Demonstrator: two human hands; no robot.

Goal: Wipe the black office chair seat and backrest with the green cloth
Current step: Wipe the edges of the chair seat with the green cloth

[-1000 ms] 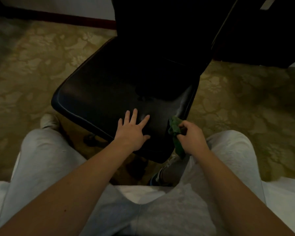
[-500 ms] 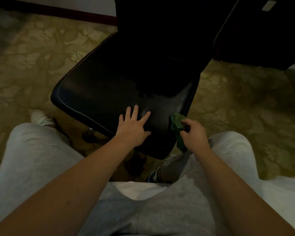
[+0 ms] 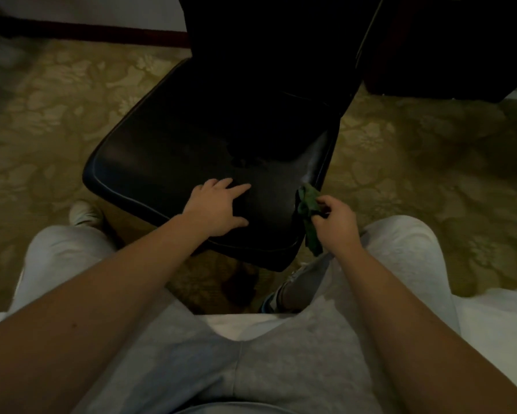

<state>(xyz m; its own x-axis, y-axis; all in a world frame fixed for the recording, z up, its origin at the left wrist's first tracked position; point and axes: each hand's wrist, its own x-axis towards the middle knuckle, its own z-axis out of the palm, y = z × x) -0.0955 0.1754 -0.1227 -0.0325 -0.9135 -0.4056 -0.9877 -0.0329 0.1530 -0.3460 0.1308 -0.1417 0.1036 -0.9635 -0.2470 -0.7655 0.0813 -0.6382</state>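
The black office chair seat (image 3: pixel 173 150) fills the middle of the view, its dark backrest (image 3: pixel 266 55) rising at the far side. My left hand (image 3: pixel 218 207) lies flat on the seat's near corner, fingers pointing right. My right hand (image 3: pixel 333 218) sits just off the seat's right edge, closed on the crumpled green cloth (image 3: pixel 308 210). The cloth hangs down beside the seat edge and touches it near the top.
A patterned beige carpet (image 3: pixel 51 121) surrounds the chair. Dark furniture (image 3: pixel 448 46) stands at the back right. My knees in grey trousers (image 3: pixel 400 243) flank the seat, and a shoe (image 3: pixel 83 212) rests on the floor at the left.
My left hand has turned so its fingers point right instead of forward. My right hand with the cloth has shifted slightly up along the seat's right edge.
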